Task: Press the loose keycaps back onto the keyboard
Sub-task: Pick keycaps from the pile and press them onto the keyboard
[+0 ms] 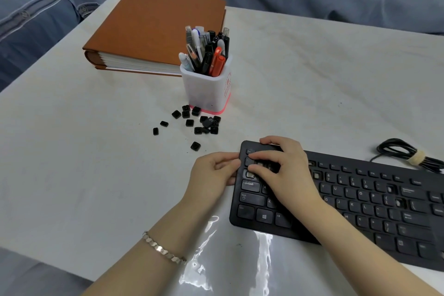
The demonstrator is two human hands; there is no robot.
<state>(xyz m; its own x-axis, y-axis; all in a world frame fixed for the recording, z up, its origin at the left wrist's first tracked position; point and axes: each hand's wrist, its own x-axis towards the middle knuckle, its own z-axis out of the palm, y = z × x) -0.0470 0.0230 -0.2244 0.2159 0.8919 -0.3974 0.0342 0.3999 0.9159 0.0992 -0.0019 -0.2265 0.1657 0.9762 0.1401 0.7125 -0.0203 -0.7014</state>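
A black keyboard [360, 202] lies on the white table at the right, with several bare key sockets showing among its keys. Several loose black keycaps [195, 122] are scattered in front of the pen holder, left of the keyboard. My right hand [283, 170] lies flat over the keyboard's top-left corner, fingers spread on the number and Tab rows. My left hand [213, 173] is curled against the keyboard's left edge, fingertips pinched near the Tab key; whether a keycap is between them is hidden.
A white pen holder [206, 90] full of pens stands behind the keycaps. A thick brown album [153, 31] lies at the back left. The keyboard's coiled cable [408, 154] rests at the far right. Blue bedding surrounds the table.
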